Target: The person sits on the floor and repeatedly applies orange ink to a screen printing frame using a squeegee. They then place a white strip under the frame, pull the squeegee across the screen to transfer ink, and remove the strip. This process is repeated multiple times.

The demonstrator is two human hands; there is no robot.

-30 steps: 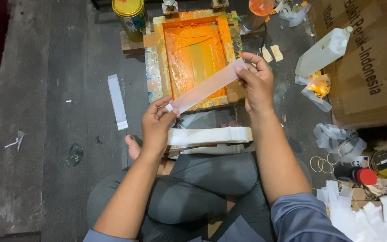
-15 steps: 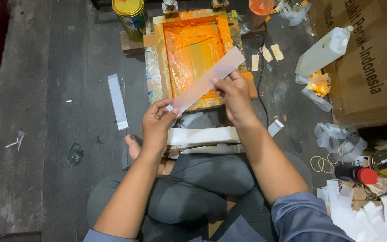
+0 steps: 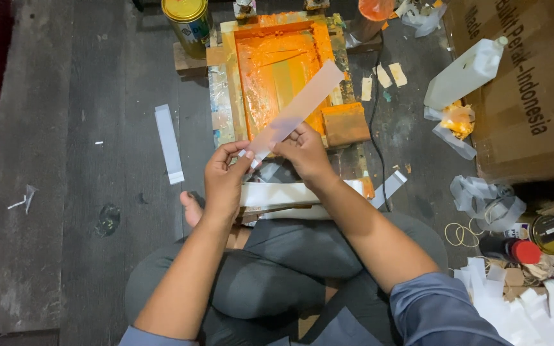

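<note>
Holding a long translucent strip (image 3: 296, 110) by its near end, the left hand (image 3: 224, 176) and right hand (image 3: 304, 148) each close a pinching grip on it, so it slants up and away over the orange-inked printing frame (image 3: 283, 77) on the floor. The strip looks blank and is not yet laid down; a pile of white strips (image 3: 290, 195) waits just below the hands, over the crossed legs, so the work seems partly done at most. One loose strip (image 3: 168, 142) lies apart on the floor to the left. A yellow-lidded tin (image 3: 188, 22), a white plastic bottle (image 3: 466, 72), a cardboard box (image 3: 527, 90) and paper scraps (image 3: 514, 307) crowd the right side, none blocking the frame.
</note>
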